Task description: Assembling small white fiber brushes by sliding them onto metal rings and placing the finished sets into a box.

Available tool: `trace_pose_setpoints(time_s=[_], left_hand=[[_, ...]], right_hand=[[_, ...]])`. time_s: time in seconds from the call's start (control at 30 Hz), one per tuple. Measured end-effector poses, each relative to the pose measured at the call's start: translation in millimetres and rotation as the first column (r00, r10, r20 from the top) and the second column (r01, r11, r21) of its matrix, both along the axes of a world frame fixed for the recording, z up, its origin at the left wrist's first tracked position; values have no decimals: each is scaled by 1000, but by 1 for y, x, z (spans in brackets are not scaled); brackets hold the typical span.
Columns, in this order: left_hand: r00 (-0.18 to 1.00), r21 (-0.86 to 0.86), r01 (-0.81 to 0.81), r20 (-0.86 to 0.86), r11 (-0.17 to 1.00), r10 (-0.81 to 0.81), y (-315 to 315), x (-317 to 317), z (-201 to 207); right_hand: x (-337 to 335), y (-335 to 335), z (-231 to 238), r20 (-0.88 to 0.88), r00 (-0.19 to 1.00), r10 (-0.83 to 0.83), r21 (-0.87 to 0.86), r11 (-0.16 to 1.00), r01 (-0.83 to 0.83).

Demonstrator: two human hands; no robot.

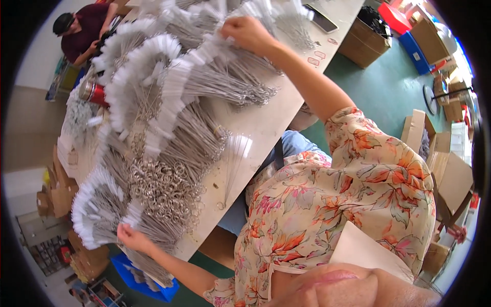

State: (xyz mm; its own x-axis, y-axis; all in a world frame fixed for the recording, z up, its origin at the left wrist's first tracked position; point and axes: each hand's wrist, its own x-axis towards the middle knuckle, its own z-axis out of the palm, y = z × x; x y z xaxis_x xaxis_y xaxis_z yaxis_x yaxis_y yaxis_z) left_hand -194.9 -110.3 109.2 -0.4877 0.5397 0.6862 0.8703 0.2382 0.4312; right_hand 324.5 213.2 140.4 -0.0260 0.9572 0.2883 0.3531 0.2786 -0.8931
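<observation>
Bundles of thin wire brushes (176, 77), with white bristle-like ends and grey twisted-wire stems, cover much of the table. My left hand (134, 238) is curled at a fanned bundle (97, 210) at the near left, fingertips pressed together beside the white ends; what they pinch is too small to make out. Reaching to the far side, my right hand (244, 33) is closed among the white ends of another heap, its grip hidden. Between the hands lies a pile of shiny metal loops (163, 187). A few separate wire brushes (235, 163) lie near the table edge.
The pale table (255, 123) also bears a red can (93, 93) and a phone (321, 19). A blue bin (146, 284) stands below its left end. Cardboard boxes (364, 43) sit on the green floor at right. Another person (84, 30) works at the far left.
</observation>
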Motion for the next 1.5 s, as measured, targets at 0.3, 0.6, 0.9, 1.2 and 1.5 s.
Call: trace_pose_setpoints(time_s=[0.3,0.6,0.9,1.2,1.5], left_hand=[[762,87,-1,646,996,-56,15,42,44],[663,-40,103,747,994,-39,1,64,31],[568,91,134,809,987,-152,4,101,37],[174,442,427,816,789,-552,48,204,53],[771,164,543,290,823,-567,99,256,27]], right_hand=[[251,63,-49,135,788,-601,-30,792,610],[279,78,-81,507,712,-485,-318,663,678],[203,38,17,325,789,-521,139,852,505],[3,-47,77,-346,792,502,263,863,-432],[-150,-181,25,-423,522,740,317,661,-680]])
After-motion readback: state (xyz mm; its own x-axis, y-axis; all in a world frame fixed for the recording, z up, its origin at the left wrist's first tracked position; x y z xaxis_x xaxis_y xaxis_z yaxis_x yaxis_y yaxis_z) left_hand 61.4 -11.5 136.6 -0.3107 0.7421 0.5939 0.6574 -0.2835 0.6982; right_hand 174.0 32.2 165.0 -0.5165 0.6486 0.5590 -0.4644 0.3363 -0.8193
